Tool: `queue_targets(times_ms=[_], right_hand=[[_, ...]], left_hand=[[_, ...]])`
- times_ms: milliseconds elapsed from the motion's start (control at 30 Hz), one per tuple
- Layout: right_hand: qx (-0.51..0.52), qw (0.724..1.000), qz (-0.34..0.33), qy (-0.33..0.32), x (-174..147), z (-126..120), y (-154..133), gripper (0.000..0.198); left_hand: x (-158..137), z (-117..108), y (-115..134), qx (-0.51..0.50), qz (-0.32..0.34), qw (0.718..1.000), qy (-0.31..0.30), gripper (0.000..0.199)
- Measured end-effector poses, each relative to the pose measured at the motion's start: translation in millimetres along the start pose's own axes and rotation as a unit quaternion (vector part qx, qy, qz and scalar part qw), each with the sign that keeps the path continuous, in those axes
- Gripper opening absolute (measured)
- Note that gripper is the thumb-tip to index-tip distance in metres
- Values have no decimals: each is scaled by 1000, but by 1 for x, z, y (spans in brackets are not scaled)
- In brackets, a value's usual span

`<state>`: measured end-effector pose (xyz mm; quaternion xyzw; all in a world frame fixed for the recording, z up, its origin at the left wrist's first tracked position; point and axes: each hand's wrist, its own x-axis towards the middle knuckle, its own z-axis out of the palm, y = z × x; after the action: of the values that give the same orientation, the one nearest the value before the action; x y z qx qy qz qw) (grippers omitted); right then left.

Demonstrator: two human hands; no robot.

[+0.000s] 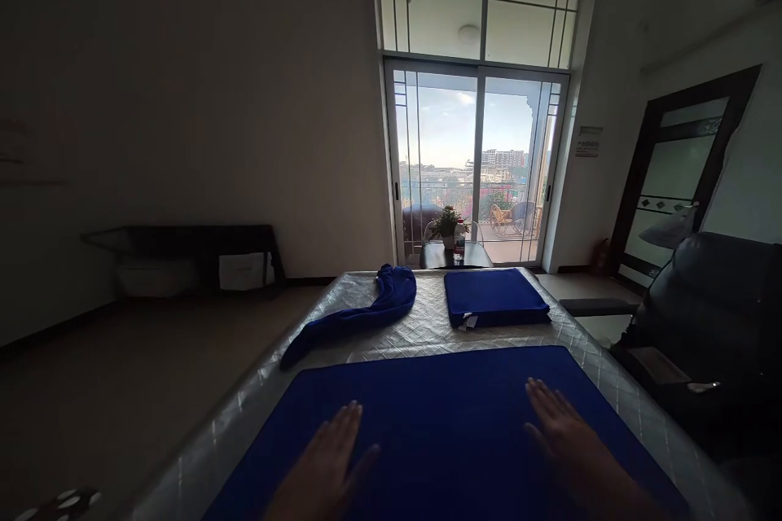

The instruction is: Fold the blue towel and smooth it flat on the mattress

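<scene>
A large blue cloth [440, 415] lies spread flat over the near part of a mattress that has a shiny, quilted cover [428, 301]. My left hand [323, 456] is over the cloth's left side, fingers stretched out and thumb apart, palm down. On the right side my right hand [559, 431] is likewise palm down with its fingers extended. Both hands look laid on the cloth and hold nothing. Beyond it, a folded blue cloth [494, 295] with a white tag sits at the far right. To its left lies a crumpled, twisted blue cloth [366, 313].
A small dark table [433, 256] with a potted plant [448, 224] and a bottle [459, 242] stands past the mattress, before a sliding glass door [480, 155]. At right is a black chair [714, 317]. A low dark rack [201, 256] stands along the left wall.
</scene>
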<state>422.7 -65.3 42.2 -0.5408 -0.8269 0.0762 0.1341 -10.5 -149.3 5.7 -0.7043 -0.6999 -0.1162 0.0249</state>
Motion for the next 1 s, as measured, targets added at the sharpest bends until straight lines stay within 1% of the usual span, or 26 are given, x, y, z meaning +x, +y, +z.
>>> queue_targets(times_ms=[33, 100, 133, 200, 267, 367, 467, 633, 700, 733, 800, 867, 933, 1000], right_hand=[[7, 999, -38, -2, 10, 5, -24, 69], [28, 995, -91, 0, 29, 18, -62, 67], [40, 994, -103, -1, 38, 27, -75, 67], [62, 992, -114, -2, 55, 43, -91, 64], [75, 991, -114, -9, 66, 56, -95, 63], [81, 991, -103, -24, 72, 67, -92, 64], [83, 991, -94, -37, 71, 67, -91, 68], [85, 993, -73, -47, 69, 58, -91, 71], [75, 995, -49, -48, 68, 53, -82, 73], [67, 996, -33, -48, 67, 49, -75, 75], [45, 998, 0, -47, 65, 41, -51, 77], [13, 998, 35, -41, 62, 32, -18, 77], [-29, 996, 83, -30, 58, 23, 22, 77], [-61, 988, 138, -13, 52, 15, 63, 76]], left_hand=[[14, -4, 31, -9, 16, 1000, -25, 76], [39, -11, 85, -32, 54, 997, -38, 77], [49, -12, 106, -51, 69, 995, -44, 76], [63, -10, 133, -89, 83, 991, -57, 75], [72, -2, 143, -117, 82, 987, -67, 75], [75, 11, 143, -127, 67, 987, -68, 77], [74, 16, 141, -118, 65, 989, -63, 78], [72, 9, 142, -90, 58, 991, -85, 82], [71, 6, 132, -73, 44, 992, -93, 83], [70, 5, 123, -63, 35, 993, -94, 82], [66, 2, 94, -39, 10, 995, -90, 80], [59, 1, 51, -13, -24, 996, -82, 80], [49, 0, 1, 8, -71, 994, -80, 80], [37, 0, -48, 26, -121, 990, -61, 77]])
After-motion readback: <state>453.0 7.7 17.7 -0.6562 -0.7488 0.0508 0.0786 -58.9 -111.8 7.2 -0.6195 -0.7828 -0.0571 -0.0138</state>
